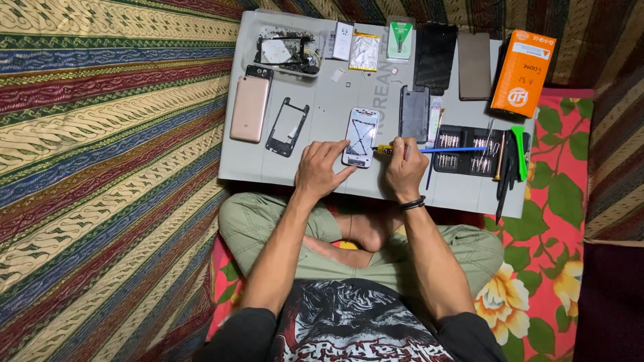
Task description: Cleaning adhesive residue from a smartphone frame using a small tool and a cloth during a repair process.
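White phone frame (361, 137): lies flat near the middle of the grey work mat (322, 107), screen side cracked or crossed with dark lines; detail too small to read. Its near end is partly covered by the left hand (320, 167), fingers spread, thumb and forefinger touching the frame's lower left edge. Right hand (404, 167), black band at the wrist, pinches a screwdriver (429, 150) with yellow collar and blue shaft; the tip meets the frame's right edge, the exact contact point hidden by the fingers.

Left of the frame: black inner frame (287, 127), then a pink-gold phone back (249, 108). Far left corner: tray of dark parts (288, 52), contents hard to make out. Far edge: small packets, a dark screen panel (435, 57), a grey panel (474, 66), an orange box (522, 72) overhanging the mat's right corner. Just right of the frame: dark phone (414, 112). Right: black bit case (463, 150), a green pry tool (518, 151) and dark tools reaching past the mat's near edge.

Open room: bare mat between pink-gold phone and near edge, and around the frame's far side. The mat's near edge rests over the person's crossed legs; striped cloth lies left, floral cloth right.
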